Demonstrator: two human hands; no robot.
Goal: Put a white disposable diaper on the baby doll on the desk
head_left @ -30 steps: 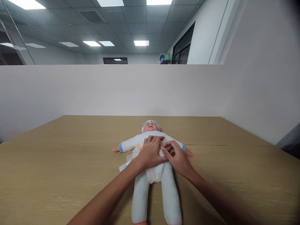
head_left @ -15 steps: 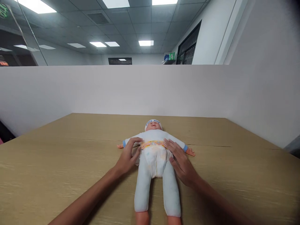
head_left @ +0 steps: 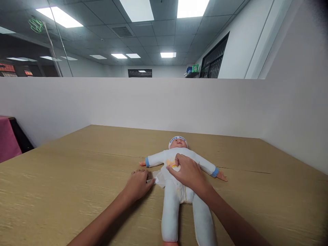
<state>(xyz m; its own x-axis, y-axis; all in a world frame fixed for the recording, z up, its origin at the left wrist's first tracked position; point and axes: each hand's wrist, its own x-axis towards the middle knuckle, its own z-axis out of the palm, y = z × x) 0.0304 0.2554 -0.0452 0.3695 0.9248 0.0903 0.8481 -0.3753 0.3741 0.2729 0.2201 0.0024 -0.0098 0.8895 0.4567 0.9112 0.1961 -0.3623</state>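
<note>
A baby doll (head_left: 170,212) in a white suit with blue cuffs and a lettered headband lies on its back, arms spread. Around its hips is a white diaper (head_left: 189,197) with an orange-yellow printed waistband. At the doll's hip on the left, my left hand (head_left: 138,184) has its thumb and fingers closed on the diaper's side flap (head_left: 160,177), which is drawn outward. My right hand (head_left: 189,172) lies across the doll's belly, thumb and index finger curled together at the front waistband. It hides much of the diaper's front.
The doll lies on a wide tan table (head_left: 64,188) with a seam across it. A white partition wall (head_left: 174,106) rises behind and on the right. Past the left edge are a pink cloth (head_left: 9,140) and a dark object (head_left: 23,136).
My left hand has moved outward, and the diaper's flap now spreads out to the left. My right hand has gone from lying flat at the hip to pinching over the belly. The view has shifted.
</note>
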